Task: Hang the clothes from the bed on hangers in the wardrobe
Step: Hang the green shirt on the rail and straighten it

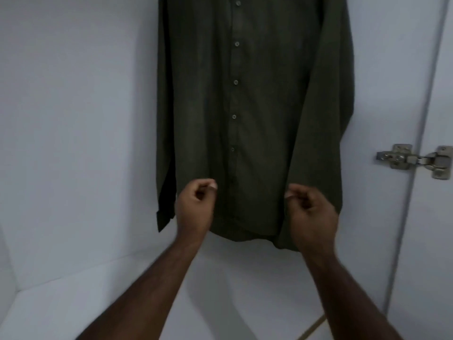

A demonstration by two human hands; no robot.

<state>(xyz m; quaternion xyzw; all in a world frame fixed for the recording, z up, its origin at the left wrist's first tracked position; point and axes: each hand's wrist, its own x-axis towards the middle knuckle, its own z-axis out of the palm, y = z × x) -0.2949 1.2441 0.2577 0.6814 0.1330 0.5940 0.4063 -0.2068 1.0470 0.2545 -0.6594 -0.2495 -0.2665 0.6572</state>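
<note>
A dark olive button-up shirt point(245, 106) hangs inside the white wardrobe, its top and the hanger cut off by the frame's upper edge. Its buttons run down the middle and both sleeves hang at the sides. My left hand point(196, 204) is at the lower left of the shirt's body with fingers curled, pinching the fabric near the side seam. My right hand point(311, 212) does the same at the lower right, where the body meets the right sleeve. Both forearms reach up from the bottom of the view.
The white wardrobe back wall point(73, 119) lies behind the shirt and its floor point(232, 278) below the hem. On the right the open wardrobe door point(436, 69) hangs on a metal hinge point(414, 159).
</note>
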